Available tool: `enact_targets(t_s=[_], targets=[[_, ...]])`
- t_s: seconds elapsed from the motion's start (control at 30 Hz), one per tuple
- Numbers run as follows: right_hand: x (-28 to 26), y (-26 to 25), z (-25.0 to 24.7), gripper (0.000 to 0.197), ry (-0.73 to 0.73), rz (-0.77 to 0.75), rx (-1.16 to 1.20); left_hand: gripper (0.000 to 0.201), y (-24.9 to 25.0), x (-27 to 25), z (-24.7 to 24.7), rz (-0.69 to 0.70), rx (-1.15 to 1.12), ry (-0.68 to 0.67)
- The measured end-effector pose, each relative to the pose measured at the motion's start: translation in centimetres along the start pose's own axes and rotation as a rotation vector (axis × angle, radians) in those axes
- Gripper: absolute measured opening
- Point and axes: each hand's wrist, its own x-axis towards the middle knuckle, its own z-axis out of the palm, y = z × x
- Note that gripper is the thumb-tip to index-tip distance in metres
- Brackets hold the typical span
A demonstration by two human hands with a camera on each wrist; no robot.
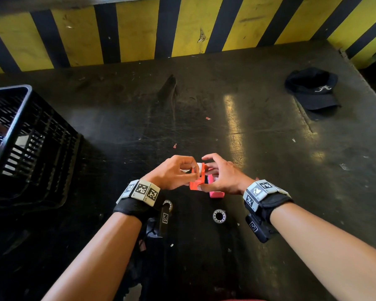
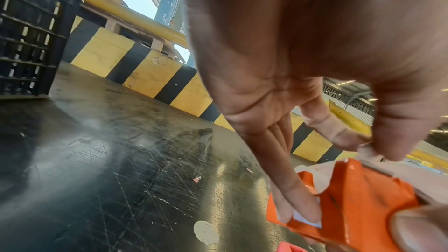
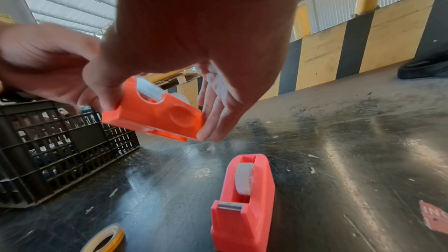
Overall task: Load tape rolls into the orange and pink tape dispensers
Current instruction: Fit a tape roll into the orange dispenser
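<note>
Both hands hold the orange tape dispenser (image 1: 197,181) above the dark table. My right hand (image 1: 208,172) grips its body between thumb and fingers (image 3: 213,118). My left hand (image 1: 190,170) rests three fingers along its side while thumb and index finger pinch a whitish tape end (image 2: 366,150) at the top. A white roll (image 3: 149,89) sits inside the orange dispenser (image 3: 150,120). The pink dispenser (image 3: 242,198) stands on the table below my right hand, with a white roll (image 3: 244,177) in its slot. Two loose rolls (image 1: 219,216) (image 1: 168,204) lie near my wrists.
A black slatted crate (image 1: 30,135) stands at the left of the table (image 1: 269,148). At the back right lies a black cap (image 1: 313,90). A yellow and black striped wall (image 1: 182,29) runs along the far edge. Small paper scraps (image 1: 208,118) dot the surface.
</note>
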Motion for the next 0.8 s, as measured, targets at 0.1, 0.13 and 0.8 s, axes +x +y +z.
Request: enact_targets(t_s=[0.1, 0.13, 0.8], targets=[[0.0, 0.4, 0.1, 0.096, -0.006, 0.025, 0.023, 0.006, -0.1, -0.4, 0.0, 0.018, 0.002, -0.035], [0.0, 0.4, 0.1, 0.095, -0.009, 0.030, 0.029, 0.006, -0.1, -0.6, 0.1, 0.026, -0.009, -0.045], [-0.2, 0.3, 0.0, 0.102, 0.000, 0.048, 0.079, 0.046, 0.1, -1.9, 0.2, -0.094, -0.244, 0.011]])
